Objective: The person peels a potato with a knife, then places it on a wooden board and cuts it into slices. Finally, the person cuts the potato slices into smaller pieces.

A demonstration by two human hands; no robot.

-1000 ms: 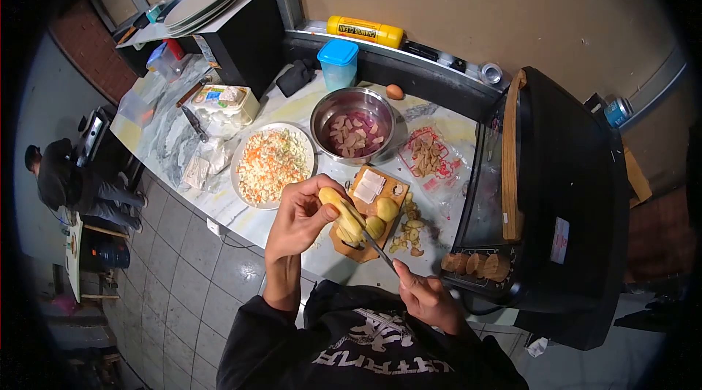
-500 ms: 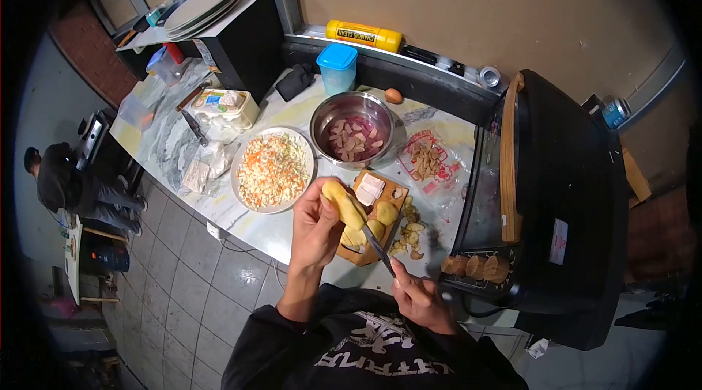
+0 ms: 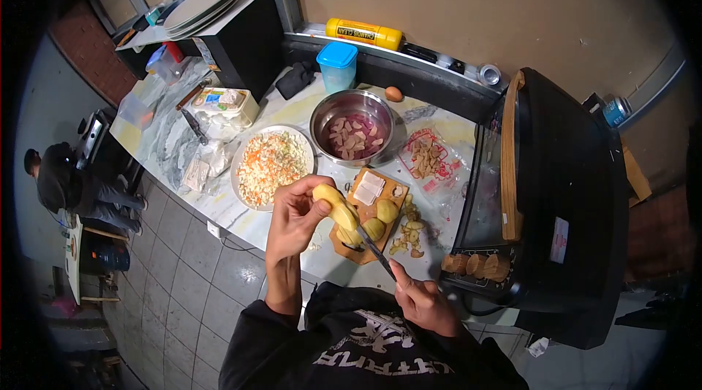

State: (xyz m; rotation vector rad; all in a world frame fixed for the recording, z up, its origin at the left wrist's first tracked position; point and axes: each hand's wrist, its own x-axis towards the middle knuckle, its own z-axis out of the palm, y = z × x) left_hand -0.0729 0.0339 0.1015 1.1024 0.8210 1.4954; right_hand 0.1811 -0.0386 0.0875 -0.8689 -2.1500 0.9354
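Note:
My left hand (image 3: 294, 219) grips a peeled yellow potato (image 3: 335, 207), held up over the near left side of a wooden cutting board (image 3: 356, 253). A dark-bladed knife (image 3: 374, 250) is in my right hand (image 3: 424, 304), its blade end against the lower end of the potato. On the board lie more peeled potatoes (image 3: 386, 210) and a pale, flat block (image 3: 368, 188). Right of the board, potato peelings (image 3: 409, 238) are heaped on the counter. The far end of the blade is partly hidden by the potato.
Beyond the board stand a metal bowl (image 3: 352, 95) with sliced pieces in pinkish liquid and a plate of shredded vegetables (image 3: 272, 167). A plastic bag (image 3: 447, 163) holds brown pieces. A black grill-like appliance (image 3: 570, 200) borders the right. Another person (image 3: 69, 178) stands far left.
My left hand and the potato have shifted a little left, uncovering more of the board. The knife stays at the potato's lower end; my right hand has barely moved.

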